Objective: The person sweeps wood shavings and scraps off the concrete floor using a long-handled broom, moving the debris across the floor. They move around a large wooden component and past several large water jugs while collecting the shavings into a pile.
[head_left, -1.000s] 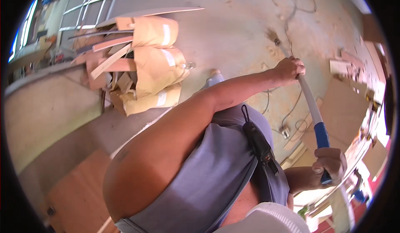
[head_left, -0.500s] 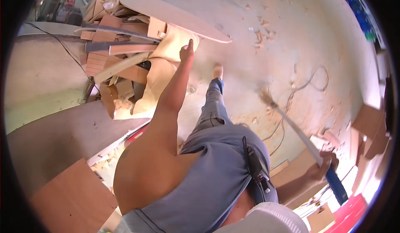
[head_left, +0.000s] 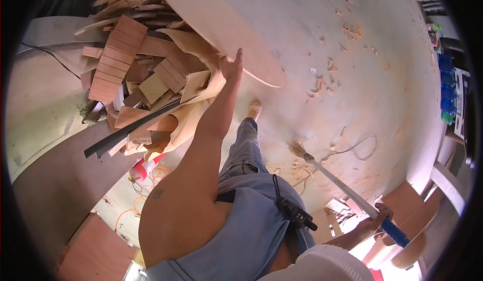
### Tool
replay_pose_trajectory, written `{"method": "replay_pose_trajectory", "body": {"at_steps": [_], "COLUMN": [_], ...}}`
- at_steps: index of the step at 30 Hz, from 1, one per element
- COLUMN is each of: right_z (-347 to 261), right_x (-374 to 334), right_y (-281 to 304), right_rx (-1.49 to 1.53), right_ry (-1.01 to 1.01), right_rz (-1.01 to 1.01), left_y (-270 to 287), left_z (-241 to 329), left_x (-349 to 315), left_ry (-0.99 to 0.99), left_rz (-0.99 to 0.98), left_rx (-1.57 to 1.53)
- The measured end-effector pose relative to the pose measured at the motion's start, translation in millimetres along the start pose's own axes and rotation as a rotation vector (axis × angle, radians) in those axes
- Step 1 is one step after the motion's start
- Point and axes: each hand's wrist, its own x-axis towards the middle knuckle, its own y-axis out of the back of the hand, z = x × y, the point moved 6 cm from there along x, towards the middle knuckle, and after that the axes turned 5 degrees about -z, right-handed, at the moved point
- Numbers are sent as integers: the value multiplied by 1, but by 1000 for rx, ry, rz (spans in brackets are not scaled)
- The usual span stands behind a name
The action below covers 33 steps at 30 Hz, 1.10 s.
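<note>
My left arm is stretched forward, and my left hand (head_left: 232, 69) is over the edge of a long, pale, rounded board (head_left: 221, 27). Its thumb stands apart from the fingers, and I see nothing held in it. Just left of it is a bent tan sheet (head_left: 214, 77) beside a heap of wood offcuts (head_left: 166, 75). On the lower right my right hand (head_left: 383, 215) is closed round the handle of a broom (head_left: 347, 183), near its blue grip. The broom's straw end points away from me, over the floor.
Wood shavings (head_left: 322, 82) are scattered on the floor ahead. A looped cable (head_left: 352, 150) lies by the broom head. A dark strip (head_left: 136, 127) juts from the heap. Red-and-white container (head_left: 143, 168) and orange cord (head_left: 136, 210) are at lower left. Blue bottles (head_left: 447, 82) stand far right.
The view has shifted, so the board and floor scraps appear lower. My left hand has come closer over the board's edge. My right hand keeps its hold on the broom.
</note>
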Motion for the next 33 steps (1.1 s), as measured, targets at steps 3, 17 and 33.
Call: {"method": "replay_pose_trajectory", "body": {"at_steps": [3, 17, 33], "right_z": [-3, -92, -62], "right_x": [28, 159, 391], "right_y": [-19, 59, -43], "right_rx": [-100, 353, 911], "right_ry": [9, 312, 427], "right_rz": [51, 65, 14], "left_y": [-4, -21, 80], "left_z": [28, 156, 5], "left_x": [39, 81, -45], "left_ry": [-114, -161, 224], "left_rz": [68, 97, 267], "left_rx": [-50, 90, 390]}}
